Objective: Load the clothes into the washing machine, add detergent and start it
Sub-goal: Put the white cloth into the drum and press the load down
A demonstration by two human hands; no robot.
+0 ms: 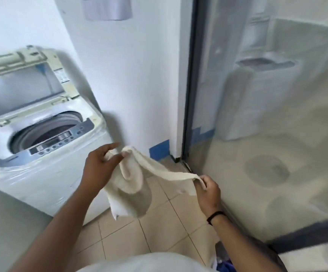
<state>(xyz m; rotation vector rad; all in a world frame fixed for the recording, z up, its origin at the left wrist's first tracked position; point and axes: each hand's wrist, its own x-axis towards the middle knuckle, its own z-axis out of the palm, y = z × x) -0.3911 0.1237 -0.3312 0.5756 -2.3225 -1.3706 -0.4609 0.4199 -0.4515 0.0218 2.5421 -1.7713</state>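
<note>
left hand (98,165) fingers pinched cloth's (131,185) upper corner | right hand (208,191) fingers clamped its other end | cloth hung above floor (159,228), beside washing machine (41,146), lid (23,83) up

**Open drum ahead-left, walls closing the right**

Top-loading washing machine (47,154) at left with lid (21,83) raised and leaning back, leaving the drum mouth (47,132) open from above and from the front. Control panel (47,144) along the near rim, a low ridge to clear. White wall corner (129,85) just right of the machine, blocking sideways reach. Glass door (267,114) closing off the right side. Bare tiled floor (159,222) between machine and door, free for passage. Cream cloth (135,183) stretched between left hand (100,163) and right hand (208,191), spanning that gap above the floor, apart from the machine.
</note>
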